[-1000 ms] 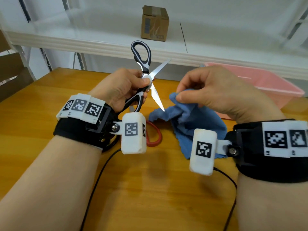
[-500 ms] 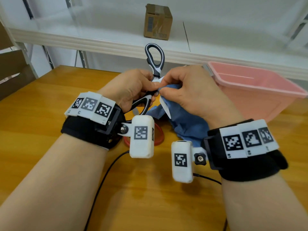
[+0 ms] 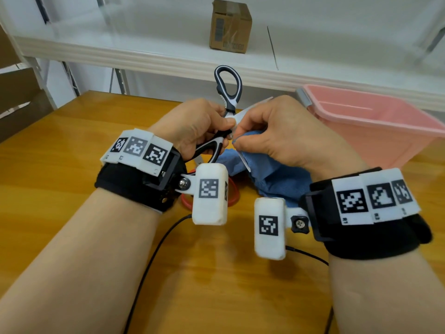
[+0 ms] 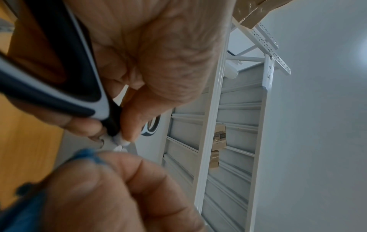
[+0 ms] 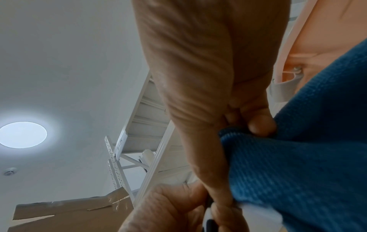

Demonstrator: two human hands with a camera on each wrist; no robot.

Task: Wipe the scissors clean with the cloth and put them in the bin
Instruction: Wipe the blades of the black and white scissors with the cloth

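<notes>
**A:** Where were the black-and-white-handled steel scissors (image 3: 227,112) at that point?

**B:** Held up above the orange wooden worktop (image 3: 72,165), centre of the head view, blades splayed apart. One handle loop stood up toward the top of the frame; the other was tucked under the left hand (image 3: 192,126). The left fingers (image 4: 129,125) were curled round the handle and pinching near the pivot.

**A:** And the other hand?

**B:** The right hand (image 3: 277,133) had its fingers (image 5: 260,124) pressed together, pinching a fold of the blue woven cloth (image 3: 272,174) over the lower blade, close to the pivot. The rest of the cloth hung down to the worktop.

**A:** How would you judge the scissors to handle?

**B:** Rigid, fairly light, and smooth steel, so probably slippery under a dry cloth. The blades being open, the edge and tips were the hazard; I'd say the safe hold was the moulded handles, with the cloth kept between skin and edge and the stroke running from pivot to tip.

**A:** The cloth itself?

**B:** Soft and limp; it looked to bunch easily, so a thick fold was wise.

**A:** And the bin?

**B:** The pink plastic bin (image 3: 375,131) sat at the right of the frame, near the hands, seemingly empty. Lowering the scissors in closed, by the handles, seemed sensible.
</notes>
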